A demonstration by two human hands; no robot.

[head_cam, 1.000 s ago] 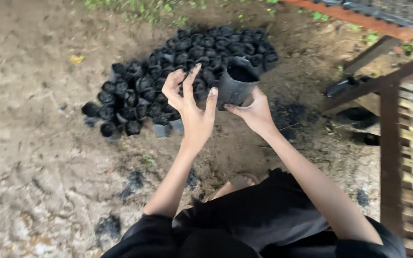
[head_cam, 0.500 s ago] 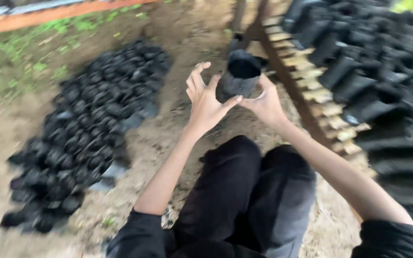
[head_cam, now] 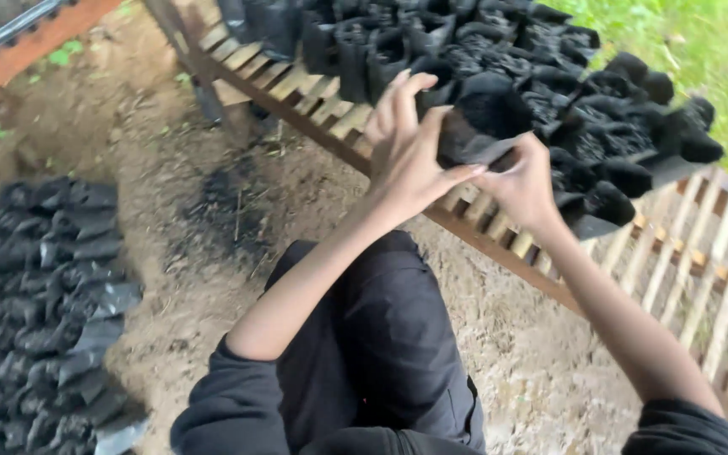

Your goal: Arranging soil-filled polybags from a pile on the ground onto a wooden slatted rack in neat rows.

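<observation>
Filled black bags (head_cam: 35,320) lie grouped on the dirt at far left. The left hand (head_cam: 406,156) steadies one soil-filled nursery bag (head_cam: 482,122), fingers spread; the right hand (head_cam: 526,181) cups its base over the slatted wooden rack (head_cam: 701,253). Best kept upright, supported underneath, set snug against the racked bags (head_cam: 600,93).

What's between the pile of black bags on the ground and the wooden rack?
In the head view, bare dirt with a dark soil patch lies between the ground pile and the slatted rack.
</observation>
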